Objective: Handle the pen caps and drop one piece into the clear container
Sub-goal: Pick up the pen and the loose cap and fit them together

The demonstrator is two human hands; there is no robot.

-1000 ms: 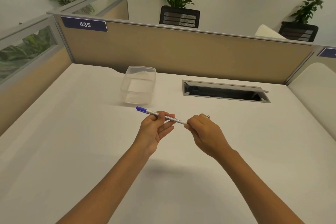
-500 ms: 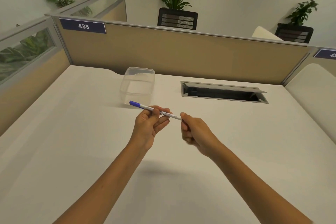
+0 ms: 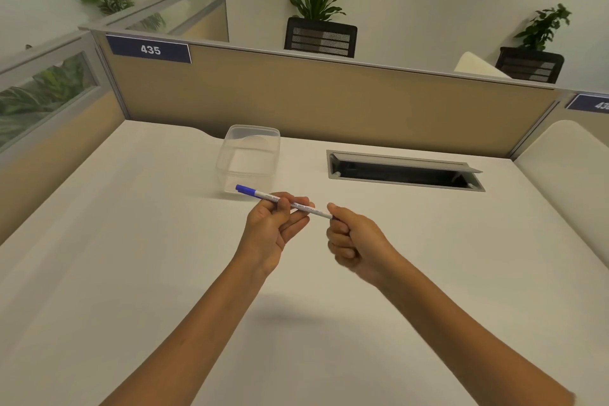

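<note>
White surface (image 3: 99,273), cubicle partitions behind it. Far left-centre: the clear rectangular plastic container (image 3: 249,158), open top, nothing visible inside, standing on the surface just beyond the hands.

Thin white pen with a blue cap on its left end (image 3: 285,202) is held in the air above the surface, long axis running left-far to right-near, almost level. The blue-capped end points toward the container and overlaps its near wall in this view; that overlap is a matter of line of sight, and the pen sits nearer than the tub.

Left hand (image 3: 272,227): grip clamped on the pen mid-barrel, thumb and fingertips pinching, palm up. Right hand (image 3: 354,237): grip closed round the right end of the pen, fist-like, thumb on top. A dark bit shows at the pinch, probably the second cap or the tip; too small to tell which.

Right of the hands, further back: recessed grey cable tray with open flap (image 3: 403,170) set into the surface.

Judgement: step in hand is pulling the right-end piece off along the pen's axis, away to the right-near. Container lies left-far of both hands; the left hand is the nearer one, but the piece would be in the right, so the drop means a reach across to the left and forward. Nothing dropped yet.
</note>
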